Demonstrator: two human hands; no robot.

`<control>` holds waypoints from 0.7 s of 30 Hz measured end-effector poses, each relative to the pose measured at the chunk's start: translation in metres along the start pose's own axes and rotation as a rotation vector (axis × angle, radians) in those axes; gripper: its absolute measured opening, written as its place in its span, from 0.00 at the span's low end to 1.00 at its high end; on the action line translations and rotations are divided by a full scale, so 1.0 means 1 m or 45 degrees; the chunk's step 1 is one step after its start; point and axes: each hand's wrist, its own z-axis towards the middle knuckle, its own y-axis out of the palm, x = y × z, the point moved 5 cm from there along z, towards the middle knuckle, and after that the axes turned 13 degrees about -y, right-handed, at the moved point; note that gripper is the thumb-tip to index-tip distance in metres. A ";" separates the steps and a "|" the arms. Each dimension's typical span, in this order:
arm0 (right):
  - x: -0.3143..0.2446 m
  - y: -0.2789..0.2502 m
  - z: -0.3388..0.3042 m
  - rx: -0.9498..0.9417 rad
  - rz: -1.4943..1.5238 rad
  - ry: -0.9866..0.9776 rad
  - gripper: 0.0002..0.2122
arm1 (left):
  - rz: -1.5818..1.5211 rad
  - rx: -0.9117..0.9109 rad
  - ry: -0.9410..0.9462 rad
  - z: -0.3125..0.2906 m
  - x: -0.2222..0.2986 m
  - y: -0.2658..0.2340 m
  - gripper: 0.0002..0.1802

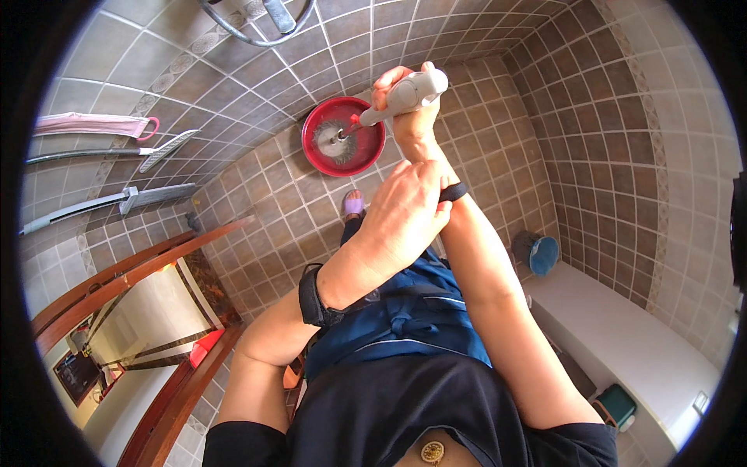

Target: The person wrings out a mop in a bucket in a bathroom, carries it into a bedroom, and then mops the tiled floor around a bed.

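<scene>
My right hand (415, 124) is closed around the grey-white handle of a powered scrubbing brush (412, 95). Its thin shaft, red at the collar, runs down to a round bristle head (334, 141) inside a red basin (372, 158) on the tiled floor. Across my right wrist reaches my left hand (405, 196), its fingers curled and pinching at a black wristband (453, 191). The fingertips are partly hidden there. Another black strap (311, 296) sits on my left wrist.
A squeegee (152, 196), another long-handled tool (166, 152) and a pink cloth (93, 125) hang at the left wall. Below them is a wooden door frame (167, 257). On the right stand a blue bucket (542, 254) and a white ledge (615, 327).
</scene>
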 end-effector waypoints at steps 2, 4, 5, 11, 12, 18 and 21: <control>-0.001 -0.005 -0.001 0.001 0.018 -0.002 0.35 | -0.070 -0.068 -0.023 0.003 -0.003 0.005 0.14; -0.005 -0.010 -0.005 0.023 0.035 0.024 0.34 | -0.146 -0.188 -0.059 0.002 -0.009 0.006 0.13; -0.005 -0.010 -0.006 -0.006 0.046 0.013 0.34 | -0.170 -0.195 -0.055 0.000 -0.010 0.006 0.12; -0.004 -0.021 -0.001 0.078 0.091 0.004 0.33 | -0.149 -0.341 -0.155 -0.005 -0.018 0.008 0.09; 0.000 -0.017 0.001 0.034 0.126 0.012 0.33 | -0.115 -0.333 -0.138 -0.004 -0.018 0.006 0.08; -0.020 -0.051 0.004 0.026 0.099 -0.012 0.31 | -0.701 -0.202 -0.363 0.012 -0.041 -0.029 0.03; -0.039 -0.076 0.004 0.054 0.109 -0.072 0.31 | -0.520 -0.193 -0.429 0.018 -0.084 -0.044 0.04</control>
